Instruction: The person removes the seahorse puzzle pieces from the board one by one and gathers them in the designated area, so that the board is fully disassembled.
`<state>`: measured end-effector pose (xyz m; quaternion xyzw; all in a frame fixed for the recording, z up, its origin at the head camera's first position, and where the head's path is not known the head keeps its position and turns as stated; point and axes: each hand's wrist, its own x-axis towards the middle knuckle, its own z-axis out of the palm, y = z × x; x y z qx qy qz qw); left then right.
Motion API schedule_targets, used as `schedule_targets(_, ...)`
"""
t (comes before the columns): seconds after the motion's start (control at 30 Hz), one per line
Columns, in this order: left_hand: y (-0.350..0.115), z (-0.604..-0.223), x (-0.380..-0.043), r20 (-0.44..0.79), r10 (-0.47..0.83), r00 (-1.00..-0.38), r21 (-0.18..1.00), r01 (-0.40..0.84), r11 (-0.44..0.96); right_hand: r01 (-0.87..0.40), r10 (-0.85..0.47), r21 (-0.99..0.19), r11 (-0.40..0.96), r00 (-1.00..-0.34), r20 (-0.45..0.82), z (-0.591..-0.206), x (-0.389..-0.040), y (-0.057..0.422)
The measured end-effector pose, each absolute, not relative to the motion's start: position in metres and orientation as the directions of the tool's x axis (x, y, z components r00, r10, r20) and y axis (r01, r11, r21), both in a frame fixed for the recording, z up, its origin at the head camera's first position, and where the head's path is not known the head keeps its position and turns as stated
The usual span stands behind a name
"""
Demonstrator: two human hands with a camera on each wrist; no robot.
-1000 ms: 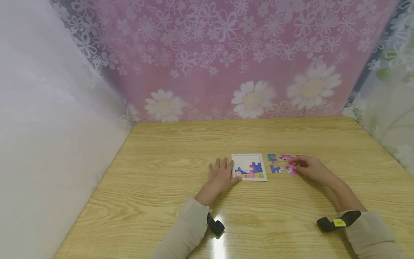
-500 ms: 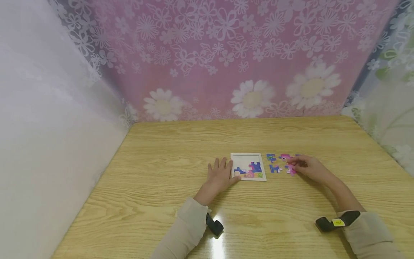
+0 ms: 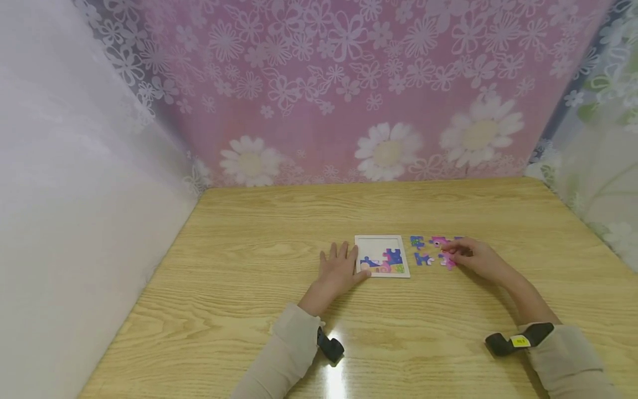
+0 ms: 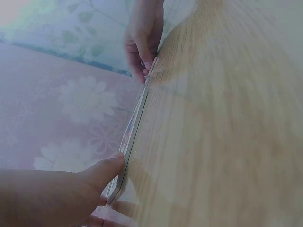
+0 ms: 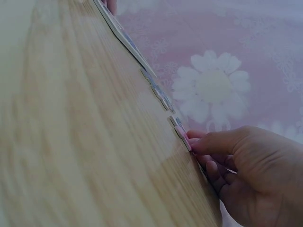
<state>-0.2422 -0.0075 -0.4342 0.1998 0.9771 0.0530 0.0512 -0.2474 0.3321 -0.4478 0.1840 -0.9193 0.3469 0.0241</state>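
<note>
My left hand (image 3: 338, 274) lies with fingers spread at the left side of a white square puzzle tray (image 3: 407, 260), its thumb on the lower left corner. Joined puzzle pieces (image 3: 394, 256) in blue, pink and yellow fill the tray's lower part; its upper part shows bare white. At the right, my right hand (image 3: 476, 259) is over the loose pieces, thumb and fingertips pinching at a pink puzzle piece (image 5: 182, 135). Close by lie a pink piece with an eye (image 3: 438, 242), a blue-green piece (image 3: 416, 242) and a blue piece (image 3: 422, 259). A further piece is partly hidden behind the fingers.
Everything rests on a wood-grain table (image 3: 279, 221). A pink flowered curtain (image 3: 319, 138) hangs behind its far edge, and a pale wall (image 3: 99, 194) stands at the left. Black wrist cameras (image 3: 330, 346) sit over the beige sleeves (image 3: 284, 349).
Both hands stay in nearly the same place, the right hand still at the loose pieces. The whole head view shifts very slightly.
</note>
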Motion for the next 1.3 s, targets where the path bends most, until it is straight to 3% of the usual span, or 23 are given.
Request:
schedule_targets(0.7,-0.007,-0.437,-0.243,-0.073,0.393,-0.917,0.134,0.381,0.915,-0.377,-0.342,-0.650,0.660,-0.921,0.187,-0.446,-0.246,0.331)
schedule_targets(0.9,-0.007,-0.435,-0.242,-0.074,0.394,-0.916,0.125,0.384,0.915,-0.333,-0.307,-0.685,0.648,-0.937,0.166,-0.444,-0.246,0.331)
schedule_targets(1.1,-0.006,-0.433,-0.241,-0.076,0.399,-0.914,0.147,0.386,0.911,-0.299,-0.272,-0.673,0.677,-0.951,0.149,-0.432,-0.244,0.325)
schedule_targets(1.3,-0.007,-0.434,-0.241,-0.073,0.395,-0.916,0.138,0.383,0.913,-0.343,-0.298,-0.665,0.663,-0.936,0.186,-0.415,-0.242,0.308)
